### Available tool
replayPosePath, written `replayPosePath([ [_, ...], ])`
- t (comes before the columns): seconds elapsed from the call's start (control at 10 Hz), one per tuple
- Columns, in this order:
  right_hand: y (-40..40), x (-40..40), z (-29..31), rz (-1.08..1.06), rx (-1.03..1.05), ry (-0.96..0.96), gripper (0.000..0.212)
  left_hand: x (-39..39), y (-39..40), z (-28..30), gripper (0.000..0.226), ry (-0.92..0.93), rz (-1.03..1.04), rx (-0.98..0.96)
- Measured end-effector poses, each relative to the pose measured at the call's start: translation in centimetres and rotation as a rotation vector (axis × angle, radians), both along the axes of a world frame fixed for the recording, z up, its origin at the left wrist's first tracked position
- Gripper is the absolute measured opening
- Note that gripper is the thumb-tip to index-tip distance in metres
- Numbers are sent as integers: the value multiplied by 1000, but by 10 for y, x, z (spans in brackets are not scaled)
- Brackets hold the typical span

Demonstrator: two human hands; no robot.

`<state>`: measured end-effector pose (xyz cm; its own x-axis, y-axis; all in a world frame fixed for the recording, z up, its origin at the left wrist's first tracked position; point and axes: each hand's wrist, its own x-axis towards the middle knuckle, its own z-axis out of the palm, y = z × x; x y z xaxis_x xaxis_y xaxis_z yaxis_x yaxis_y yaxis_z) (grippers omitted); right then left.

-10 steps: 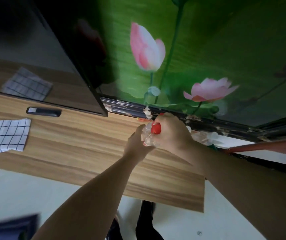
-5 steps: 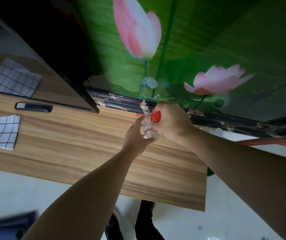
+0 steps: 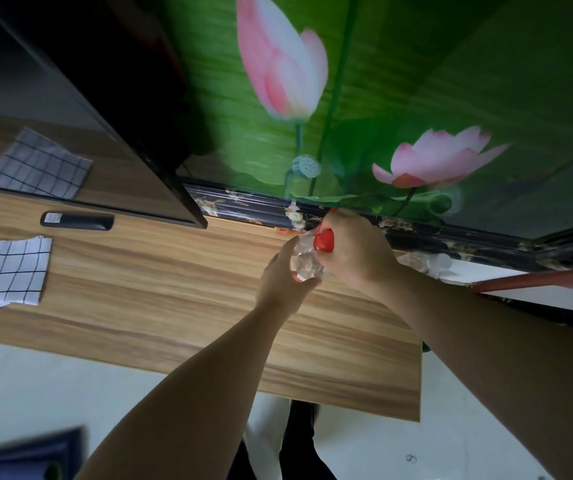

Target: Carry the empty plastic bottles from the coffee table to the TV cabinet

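Both hands meet over the back right part of the wooden TV cabinet top [image 3: 160, 306]. A clear plastic bottle [image 3: 304, 263] with a red cap [image 3: 324, 241] is held between them. My left hand [image 3: 283, 282] grips the bottle's crumpled body from the left. My right hand [image 3: 354, 249] wraps its neck by the cap. Whether the bottle's base touches the wood is hidden. Another clear bottle with a white cap [image 3: 428, 263] lies behind my right wrist, past the cabinet's right end.
A black TV [image 3: 80, 140] stands on the cabinet at the left, a dark remote [image 3: 77, 221] in front of it. A checked cloth [image 3: 2, 271] lies at the far left. A lotus mural [image 3: 347, 98] covers the wall behind. White floor [image 3: 468, 427] lies below.
The view has shifted slightly, so the cabinet and hands sit a little lower and further right in frame. Both hands keep hold of the bottle at the same spot.
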<state>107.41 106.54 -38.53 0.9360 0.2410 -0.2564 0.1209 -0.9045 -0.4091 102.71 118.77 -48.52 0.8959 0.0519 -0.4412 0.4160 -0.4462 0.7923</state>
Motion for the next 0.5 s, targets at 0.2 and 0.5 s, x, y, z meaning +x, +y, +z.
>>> replayPosePath([
  [0.2,5,-9,5,-69,2,21,28,-8,10,18,81,-54,-9,-3],
  [0.5,0,-36,41,-112,-25,16,50,-13,32,57,67,-128,-99,113],
])
